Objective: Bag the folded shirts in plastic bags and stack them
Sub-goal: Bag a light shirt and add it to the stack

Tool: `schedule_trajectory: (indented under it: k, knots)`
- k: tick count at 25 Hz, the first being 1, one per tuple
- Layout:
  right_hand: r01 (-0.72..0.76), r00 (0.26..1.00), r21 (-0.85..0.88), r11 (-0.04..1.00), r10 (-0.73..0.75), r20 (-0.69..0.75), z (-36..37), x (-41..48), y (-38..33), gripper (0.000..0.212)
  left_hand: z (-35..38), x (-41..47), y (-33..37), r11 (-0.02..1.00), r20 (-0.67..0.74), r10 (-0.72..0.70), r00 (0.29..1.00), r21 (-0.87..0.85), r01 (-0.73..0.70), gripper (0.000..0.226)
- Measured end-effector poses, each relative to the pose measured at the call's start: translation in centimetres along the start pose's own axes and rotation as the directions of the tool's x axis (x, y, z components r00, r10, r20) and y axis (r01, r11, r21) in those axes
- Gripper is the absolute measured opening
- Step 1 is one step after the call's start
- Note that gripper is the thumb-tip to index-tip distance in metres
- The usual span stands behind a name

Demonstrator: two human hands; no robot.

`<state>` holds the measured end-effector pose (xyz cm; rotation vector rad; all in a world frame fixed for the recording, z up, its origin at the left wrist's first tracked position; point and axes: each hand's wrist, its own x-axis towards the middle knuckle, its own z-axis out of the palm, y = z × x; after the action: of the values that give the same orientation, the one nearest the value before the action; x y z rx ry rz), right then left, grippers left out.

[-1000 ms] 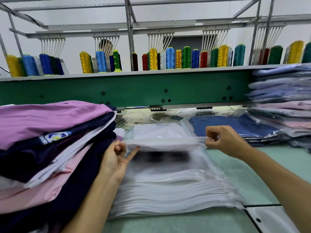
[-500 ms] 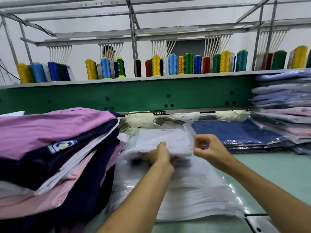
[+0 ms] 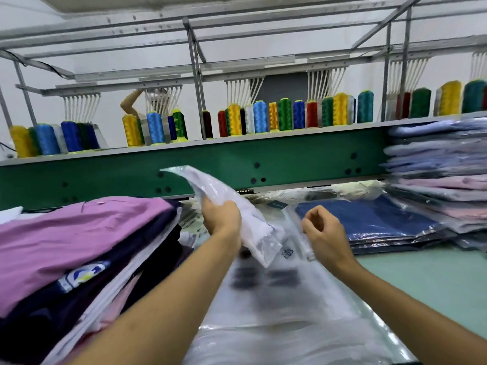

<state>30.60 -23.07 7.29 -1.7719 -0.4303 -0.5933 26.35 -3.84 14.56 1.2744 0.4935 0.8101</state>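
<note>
My left hand (image 3: 222,218) grips a white folded shirt in a clear plastic bag (image 3: 210,188), lifted and tilted steeply above the pile of empty plastic bags (image 3: 284,312). My right hand (image 3: 322,230) is curled beside it and pinches a thin plastic edge of the bag's lower part. A stack of unbagged folded shirts (image 3: 79,246), pink on top with navy and white below, lies at the left. Bagged navy shirts (image 3: 369,219) lie flat behind my right hand. A tall stack of bagged shirts (image 3: 442,175) rises at the right.
A green machine beam (image 3: 290,159) runs across behind the table, with rows of coloured thread cones (image 3: 284,114) on its shelf. Another person's raised arm (image 3: 130,101) shows behind the cones. Pale green tabletop (image 3: 421,280) shows at the right.
The bagged white shirt lay flat on the bag pile a second ago. My left hand moved to its middle, gripped it and lifted it up on end. The view tilted upward.
</note>
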Motion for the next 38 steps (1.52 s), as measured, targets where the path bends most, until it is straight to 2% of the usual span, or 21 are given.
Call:
schedule_trajectory:
  k: [2,5,8,10,13,15,16,17,19,20,23,26,28,30,33,35,36,37,38]
  knots:
    - [-0.110,0.993,-0.038,0.993,0.111,0.026,0.6,2.0,0.3,0.011,0.4,1.0,2.3,0.999,0.075,0.043,0.996,0.024,-0.045,0.058]
    - [-0.326,0.914,-0.126,0.937,0.346,0.211,1.6,4.8,0.7,0.024,1.2,1.7,5.8,0.994,0.189,0.076,0.979,0.065,-0.090,0.051]
    - [-0.366,0.836,-0.236,0.900,0.429,0.343,2.4,6.7,0.9,0.030,2.1,1.9,8.9,0.989,0.266,0.091,0.960,0.085,-0.118,0.044]
    - [-0.440,0.772,-0.194,0.877,0.480,0.417,2.4,7.6,1.2,0.041,2.7,2.0,10.8,0.986,0.304,0.107,0.947,0.091,-0.141,0.044]
    - [-0.605,0.671,0.004,0.796,0.508,0.541,2.6,8.7,2.0,0.043,3.6,2.4,13.3,0.977,0.369,0.149,0.918,0.089,-0.194,0.058]
    - [-0.647,0.662,0.102,0.756,0.490,0.567,2.5,9.5,2.1,0.067,4.7,2.9,14.1,0.973,0.403,0.158,0.902,0.090,-0.211,0.043]
    - [-0.634,0.686,0.136,0.761,0.473,0.553,2.3,10.0,2.1,0.081,5.3,3.0,14.2,0.971,0.420,0.164,0.892,0.091,-0.221,0.031]
    - [-0.593,0.736,0.170,0.787,0.445,0.510,1.9,10.6,2.5,0.085,5.9,3.1,14.2,0.972,0.434,0.164,0.886,0.083,-0.221,0.024]
    - [-0.486,0.842,0.170,0.857,0.408,0.354,0.2,12.1,4.2,0.054,7.2,3.7,13.1,0.982,0.457,0.153,0.876,0.028,-0.186,0.027]
    - [-0.461,0.868,0.140,0.876,0.413,0.276,-0.9,12.7,5.1,0.039,7.9,4.2,12.3,0.985,0.451,0.146,0.881,0.012,-0.169,0.033]
    - [-0.440,0.898,0.049,0.897,0.439,0.028,-5.3,14.6,8.9,0.036,9.8,5.1,8.7,0.982,0.421,0.104,0.901,0.102,-0.161,0.041]
    - [-0.426,0.905,-0.230,0.875,0.404,-0.135,-10.1,16.4,12.5,0.048,12.3,5.8,3.0,0.963,0.473,0.045,0.880,0.214,-0.165,0.046]
    - [-0.396,0.918,-0.470,0.789,0.355,-0.178,-12.5,17.6,14.4,0.050,14.1,6.1,-1.1,0.957,0.498,-0.017,0.867,0.258,-0.130,0.055]
    - [-0.339,0.937,-0.650,0.680,0.306,-0.168,-14.4,18.3,16.1,0.051,15.8,6.3,-4.7,0.945,0.503,-0.067,0.862,0.309,-0.107,0.077]
    - [-0.267,0.947,-0.853,0.448,0.285,-0.147,-16.5,18.9,19.0,0.048,18.3,6.4,-9.8,0.935,0.577,-0.109,0.809,0.336,-0.113,0.091]
    - [-0.288,0.927,-0.914,0.286,0.321,-0.192,-17.3,19.1,20.4,0.046,19.9,6.9,-12.7,0.900,0.613,-0.153,0.775,0.410,-0.146,0.084]
    - [-0.298,0.916,-0.932,0.207,0.337,-0.218,-17.4,19.3,20.9,0.046,20.8,7.2,-13.7,0.858,0.613,-0.177,0.770,0.480,-0.185,0.071]
    - [-0.281,0.917,-0.949,0.142,0.330,-0.223,-17.1,19.5,21.2,0.048,21.5,7.4,-13.8,0.777,0.608,-0.190,0.771,0.574,-0.260,0.054]
    - [-0.241,0.932,-0.964,0.109,0.304,-0.199,-16.8,19.7,21.5,0.049,22.1,7.3,-13.5,0.644,0.606,-0.205,0.768,0.674,-0.360,0.040]
